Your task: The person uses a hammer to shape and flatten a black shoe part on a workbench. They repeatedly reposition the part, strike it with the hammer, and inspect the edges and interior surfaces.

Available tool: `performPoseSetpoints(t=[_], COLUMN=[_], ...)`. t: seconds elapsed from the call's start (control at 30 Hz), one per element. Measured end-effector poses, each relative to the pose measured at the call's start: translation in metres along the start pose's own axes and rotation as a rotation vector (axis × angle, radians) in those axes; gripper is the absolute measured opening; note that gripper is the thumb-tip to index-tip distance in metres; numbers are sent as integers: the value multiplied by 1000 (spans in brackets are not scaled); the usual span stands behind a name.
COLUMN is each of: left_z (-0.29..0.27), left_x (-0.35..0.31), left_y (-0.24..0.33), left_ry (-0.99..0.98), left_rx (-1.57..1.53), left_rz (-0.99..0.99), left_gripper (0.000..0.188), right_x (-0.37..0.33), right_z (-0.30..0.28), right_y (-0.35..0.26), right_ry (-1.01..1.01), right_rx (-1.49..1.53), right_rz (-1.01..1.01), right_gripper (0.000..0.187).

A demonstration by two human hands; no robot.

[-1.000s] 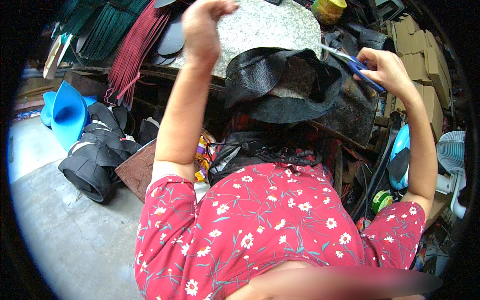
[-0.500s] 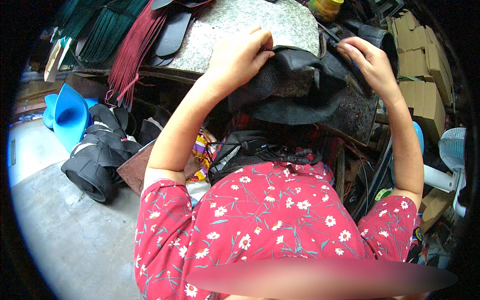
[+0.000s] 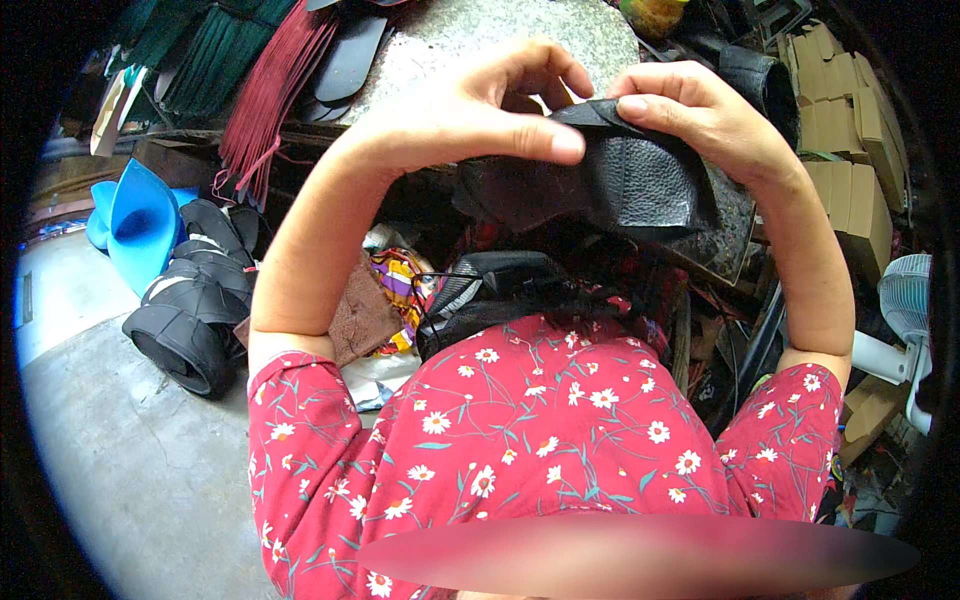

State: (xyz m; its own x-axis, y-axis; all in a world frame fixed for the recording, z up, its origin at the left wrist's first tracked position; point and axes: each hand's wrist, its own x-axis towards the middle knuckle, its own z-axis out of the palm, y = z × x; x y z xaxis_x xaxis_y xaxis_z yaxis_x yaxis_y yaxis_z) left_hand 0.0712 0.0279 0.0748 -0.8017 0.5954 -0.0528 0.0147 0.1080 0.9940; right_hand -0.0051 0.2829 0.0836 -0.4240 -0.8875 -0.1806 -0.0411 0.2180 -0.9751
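Observation:
A piece of black grained leather (image 3: 655,185) with a seam line hangs over the near edge of the worktable, its upper edge folded. My right hand (image 3: 690,105) pinches that folded edge between thumb and fingers. Beside it, my left hand (image 3: 500,105) is open, thumb apart from the curled fingers. Its thumb tip lies in front of the leather, and I cannot tell whether it touches. A speckled pale stone slab (image 3: 430,55) lies on the table behind both hands.
Maroon strips (image 3: 275,95) and dark green strips (image 3: 215,70) hang at the left beside grey sole-shaped pieces (image 3: 350,65). Black shoe-like forms (image 3: 185,330) and blue foam sheets (image 3: 140,230) sit on the floor. Stacked cardboard boxes (image 3: 850,200) and a fan (image 3: 908,300) stand at right.
My right hand has moved left from a thin dark tool to the leather's edge. My left hand has loosened its pinch and spread its thumb. The leather now sits higher and folded.

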Motion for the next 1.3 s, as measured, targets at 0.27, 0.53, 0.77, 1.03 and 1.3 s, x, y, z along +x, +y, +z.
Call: performPoseSetpoints(t=[0.27, 0.53, 0.77, 1.03, 1.3], left_z=[-10, 3, -35, 31, 20], left_x=[-2, -13, -5, -6, -23], left_y=[13, 13, 23, -13, -29], left_ry=[0, 248, 466, 698, 828], left_rx=[146, 782, 1404, 670, 51], left_rz=[-170, 431, 698, 125, -123], left_gripper=[52, 24, 30, 18, 29], right_x=[-8, -3, 3, 43, 60], right_z=[-11, -11, -12, 47, 73], right_y=[1, 5, -20, 10, -5], right_ry=[54, 63, 332, 679, 359], right_rx=[-171, -223, -550, -967, -514], right_rz=[11, 34, -275, -321, -388], right_gripper=[25, 24, 26, 20, 28])
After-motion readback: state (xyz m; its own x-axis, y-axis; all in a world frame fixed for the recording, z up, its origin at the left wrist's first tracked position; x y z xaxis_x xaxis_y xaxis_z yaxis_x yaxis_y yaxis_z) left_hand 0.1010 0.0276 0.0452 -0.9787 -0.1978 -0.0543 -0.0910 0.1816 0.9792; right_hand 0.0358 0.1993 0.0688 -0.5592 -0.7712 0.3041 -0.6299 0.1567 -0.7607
